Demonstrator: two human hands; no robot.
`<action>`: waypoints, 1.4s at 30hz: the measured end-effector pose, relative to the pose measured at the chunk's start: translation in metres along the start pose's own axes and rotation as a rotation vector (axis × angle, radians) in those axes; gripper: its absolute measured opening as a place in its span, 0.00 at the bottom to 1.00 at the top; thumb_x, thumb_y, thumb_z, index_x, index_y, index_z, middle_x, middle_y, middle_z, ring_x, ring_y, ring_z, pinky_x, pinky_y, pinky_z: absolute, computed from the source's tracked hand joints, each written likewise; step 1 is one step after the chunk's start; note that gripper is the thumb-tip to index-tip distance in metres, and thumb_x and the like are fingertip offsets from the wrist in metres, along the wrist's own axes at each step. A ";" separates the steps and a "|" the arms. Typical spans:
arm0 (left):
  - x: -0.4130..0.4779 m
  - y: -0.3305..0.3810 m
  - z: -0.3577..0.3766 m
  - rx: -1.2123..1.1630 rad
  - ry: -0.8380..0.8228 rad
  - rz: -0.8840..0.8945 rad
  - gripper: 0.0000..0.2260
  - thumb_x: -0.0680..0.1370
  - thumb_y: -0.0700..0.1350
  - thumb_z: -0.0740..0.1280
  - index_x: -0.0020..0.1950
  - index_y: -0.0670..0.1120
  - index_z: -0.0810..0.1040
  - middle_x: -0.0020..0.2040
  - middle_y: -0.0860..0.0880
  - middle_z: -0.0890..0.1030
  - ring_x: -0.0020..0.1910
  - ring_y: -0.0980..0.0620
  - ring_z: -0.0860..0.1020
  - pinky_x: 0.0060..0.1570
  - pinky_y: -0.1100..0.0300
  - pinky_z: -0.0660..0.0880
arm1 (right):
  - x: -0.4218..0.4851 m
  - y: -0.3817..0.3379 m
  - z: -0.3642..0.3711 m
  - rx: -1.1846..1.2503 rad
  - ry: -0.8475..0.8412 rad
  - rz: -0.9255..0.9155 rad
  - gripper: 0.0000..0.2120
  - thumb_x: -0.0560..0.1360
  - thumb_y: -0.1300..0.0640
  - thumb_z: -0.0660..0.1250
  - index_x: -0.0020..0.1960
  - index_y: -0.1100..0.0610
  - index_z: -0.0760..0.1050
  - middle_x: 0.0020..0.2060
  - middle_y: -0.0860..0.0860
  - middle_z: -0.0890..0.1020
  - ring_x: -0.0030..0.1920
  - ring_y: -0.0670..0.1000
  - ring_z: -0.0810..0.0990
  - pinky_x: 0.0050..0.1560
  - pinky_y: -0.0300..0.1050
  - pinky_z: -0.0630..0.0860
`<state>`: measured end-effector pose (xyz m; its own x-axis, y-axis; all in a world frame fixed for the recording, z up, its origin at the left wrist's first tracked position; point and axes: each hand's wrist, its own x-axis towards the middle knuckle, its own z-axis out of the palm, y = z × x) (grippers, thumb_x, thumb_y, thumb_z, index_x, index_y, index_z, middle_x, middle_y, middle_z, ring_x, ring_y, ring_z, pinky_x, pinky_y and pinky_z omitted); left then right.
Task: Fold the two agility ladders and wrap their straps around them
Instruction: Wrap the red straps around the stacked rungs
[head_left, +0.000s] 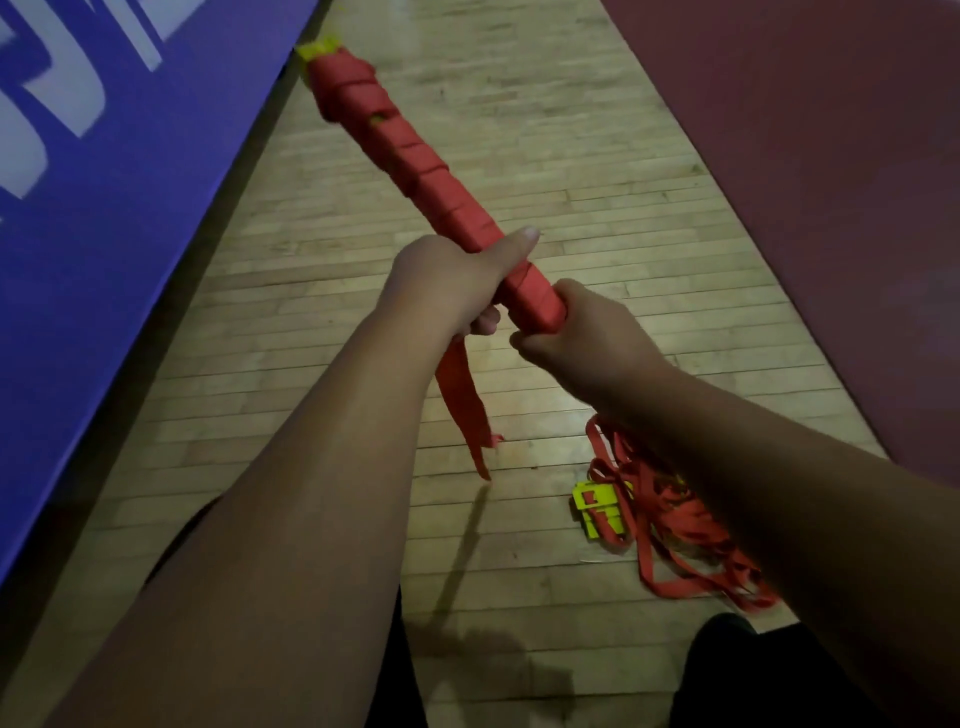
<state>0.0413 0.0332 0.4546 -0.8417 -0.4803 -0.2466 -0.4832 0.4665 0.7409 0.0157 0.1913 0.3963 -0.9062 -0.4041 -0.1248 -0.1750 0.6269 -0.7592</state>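
Note:
A folded agility ladder (415, 161), its yellow rungs bundled and wound tight in red strap, points up and to the left in front of me. Yellow rung ends show at its far tip. My left hand (452, 280) grips the bundle near its lower end, thumb laid along it. A loose red strap tail (462, 400) hangs down from under that hand. My right hand (587, 332) clasps the bundle's near end. The second ladder (670, 519) lies on the floor at the lower right, a heap of red strap with yellow rungs, partly hidden by my right forearm.
Wooden floorboards (519, 130) run ahead. A blue mat with white lettering (93, 208) borders the left. A dark red mat (831, 182) borders the right. My dark-clad legs show at the bottom edge.

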 end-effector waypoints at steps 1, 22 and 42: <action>0.000 -0.001 0.001 -0.014 -0.006 -0.019 0.30 0.77 0.76 0.68 0.49 0.49 0.87 0.35 0.51 0.88 0.36 0.53 0.89 0.39 0.57 0.79 | -0.002 0.002 0.006 -0.034 0.029 -0.004 0.18 0.78 0.45 0.76 0.60 0.50 0.73 0.44 0.49 0.82 0.39 0.48 0.82 0.38 0.45 0.74; -0.005 0.003 -0.017 0.015 -0.121 0.289 0.28 0.79 0.74 0.67 0.44 0.49 0.86 0.34 0.48 0.86 0.30 0.55 0.81 0.41 0.55 0.76 | 0.006 -0.004 -0.044 0.629 -0.643 0.085 0.18 0.80 0.48 0.74 0.62 0.58 0.75 0.45 0.58 0.84 0.42 0.57 0.84 0.47 0.55 0.83; -0.003 0.007 -0.016 -0.228 -0.133 0.208 0.28 0.79 0.73 0.68 0.46 0.47 0.87 0.32 0.51 0.80 0.31 0.54 0.76 0.40 0.55 0.74 | 0.011 -0.003 -0.040 0.590 -0.531 0.071 0.31 0.80 0.33 0.65 0.69 0.57 0.76 0.57 0.58 0.88 0.53 0.61 0.89 0.56 0.58 0.85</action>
<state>0.0439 0.0263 0.4706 -0.9482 -0.2836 -0.1434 -0.2437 0.3591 0.9009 -0.0088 0.2118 0.4227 -0.5766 -0.7332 -0.3604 0.2433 0.2670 -0.9325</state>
